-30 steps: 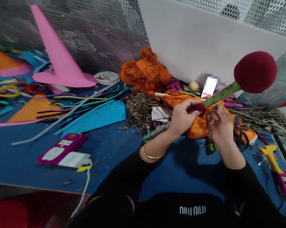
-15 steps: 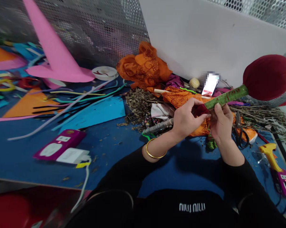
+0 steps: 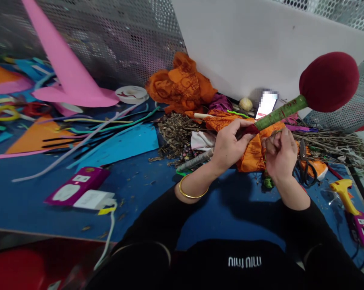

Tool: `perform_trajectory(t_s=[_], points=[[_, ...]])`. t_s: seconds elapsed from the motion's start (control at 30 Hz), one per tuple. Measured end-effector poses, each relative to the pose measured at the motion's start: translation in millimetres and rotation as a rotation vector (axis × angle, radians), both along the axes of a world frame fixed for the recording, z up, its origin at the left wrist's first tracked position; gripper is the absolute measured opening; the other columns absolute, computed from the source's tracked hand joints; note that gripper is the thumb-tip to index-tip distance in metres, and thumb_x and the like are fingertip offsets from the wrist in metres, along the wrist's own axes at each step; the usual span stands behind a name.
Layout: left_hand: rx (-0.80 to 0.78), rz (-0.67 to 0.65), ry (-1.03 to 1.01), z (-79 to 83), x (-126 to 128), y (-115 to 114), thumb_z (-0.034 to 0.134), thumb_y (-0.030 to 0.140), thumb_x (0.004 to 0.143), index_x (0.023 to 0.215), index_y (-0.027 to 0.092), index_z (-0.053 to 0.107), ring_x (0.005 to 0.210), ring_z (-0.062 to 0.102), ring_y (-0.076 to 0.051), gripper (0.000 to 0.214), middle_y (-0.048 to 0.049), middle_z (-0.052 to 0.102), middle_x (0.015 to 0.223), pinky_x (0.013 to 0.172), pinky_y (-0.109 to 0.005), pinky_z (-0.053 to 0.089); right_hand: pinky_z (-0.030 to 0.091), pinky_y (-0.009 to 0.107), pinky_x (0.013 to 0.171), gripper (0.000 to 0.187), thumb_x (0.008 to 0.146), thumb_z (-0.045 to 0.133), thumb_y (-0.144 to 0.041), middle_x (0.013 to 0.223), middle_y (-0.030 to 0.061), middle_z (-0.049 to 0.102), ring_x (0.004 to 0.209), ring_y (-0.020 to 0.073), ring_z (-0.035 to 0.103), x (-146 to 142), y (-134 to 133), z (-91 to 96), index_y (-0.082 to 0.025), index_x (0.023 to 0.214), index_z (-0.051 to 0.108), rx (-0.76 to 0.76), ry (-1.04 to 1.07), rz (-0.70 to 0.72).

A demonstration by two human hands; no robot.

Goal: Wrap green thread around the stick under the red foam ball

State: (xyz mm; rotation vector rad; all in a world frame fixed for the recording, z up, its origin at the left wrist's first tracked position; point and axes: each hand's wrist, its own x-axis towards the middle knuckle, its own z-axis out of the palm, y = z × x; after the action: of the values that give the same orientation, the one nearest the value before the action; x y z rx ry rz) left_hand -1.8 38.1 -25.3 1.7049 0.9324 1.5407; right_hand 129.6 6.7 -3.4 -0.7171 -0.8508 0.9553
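Note:
My left hand (image 3: 230,147) is closed around the lower part of a mallet-like stick with a round, dark red cloth-covered head (image 3: 329,81). Below the head its handle has a green wrap (image 3: 281,112) with reddish marks, then dark red cloth by my fingers. The stick tilts up to the right. My right hand (image 3: 281,155) is just below the green wrap, fingers pinched together; what they hold, if anything, is too small to make out. Orange cloth (image 3: 250,155) lies beneath both hands. A grey-wrapped rod (image 3: 197,161) lies beside my left wrist.
Black scissors (image 3: 304,163) and a yellow glue gun (image 3: 345,195) lie at right. A phone (image 3: 267,105) leans behind the stick. Dried plant stems (image 3: 178,135), a purple power strip (image 3: 77,185), blue sheet (image 3: 130,143) and pink cone hat (image 3: 67,68) are at left.
My right hand has come off the green wrap and moved slightly down, its fingers now pinched. The red head has shifted left and up in view; my left hand keeps its hold.

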Motion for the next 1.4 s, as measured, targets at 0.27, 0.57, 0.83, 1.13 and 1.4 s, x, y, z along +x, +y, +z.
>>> perform_trajectory(t_s=[0.27,0.57,0.83,1.13,1.4], points=[[0.024,0.065,0.188,-1.9,1,-1,0.068,0.017,0.084,0.104,0.018,0.075,0.092,0.074,-0.020,0.021,-0.0044,0.081,0.101,0.086,-0.031,0.056,0.024,0.026,0.049,0.040,0.088,0.076,-0.040,0.059,-0.0059,0.044,0.050,0.0055,0.032,-3,-27,11.0,-0.020,0.062,0.052,0.060,-0.185,-0.036],[0.052,0.032,0.428,0.3,-1,-3,0.065,0.018,0.087,0.106,0.020,0.075,0.096,0.076,-0.021,0.021,-0.0040,0.082,0.104,0.087,-0.031,0.054,0.043,0.025,0.051,0.038,0.087,0.078,-0.048,0.062,-0.0048,0.050,0.052,0.0076,0.048,15,-18,19.2,-0.022,0.067,0.058,0.077,-0.263,0.077],[0.195,0.077,0.703,-0.2,-1,-10,0.066,0.021,0.090,0.107,0.022,0.075,0.090,0.075,-0.021,0.019,-0.0038,0.082,0.098,0.074,-0.027,0.050,0.061,0.034,0.084,0.018,0.088,0.077,-0.037,0.075,0.0007,0.071,0.079,0.0158,0.072,28,-7,18.4,-0.022,0.078,0.078,0.039,-0.393,-0.040],[0.362,0.095,0.959,0.9,2,-16,0.053,0.021,0.094,0.106,0.016,0.074,0.080,0.073,-0.026,0.025,-0.0092,0.078,0.088,0.067,-0.034,0.048,0.062,0.033,0.083,0.017,0.089,0.076,-0.038,0.077,-0.0011,0.077,0.078,0.0150,0.073,34,7,13.6,-0.024,0.079,0.080,0.016,-0.514,-0.057],[0.476,0.072,0.966,-2.8,2,-14,0.048,0.023,0.099,0.125,0.020,0.068,0.076,0.069,-0.020,0.033,-0.0061,0.078,0.090,0.068,-0.031,0.046,0.060,0.030,0.078,0.016,0.086,0.076,-0.024,0.071,-0.0020,0.074,0.073,0.0131,0.070,38,16,13.0,-0.022,0.071,0.078,-0.042,-0.513,-0.059]])
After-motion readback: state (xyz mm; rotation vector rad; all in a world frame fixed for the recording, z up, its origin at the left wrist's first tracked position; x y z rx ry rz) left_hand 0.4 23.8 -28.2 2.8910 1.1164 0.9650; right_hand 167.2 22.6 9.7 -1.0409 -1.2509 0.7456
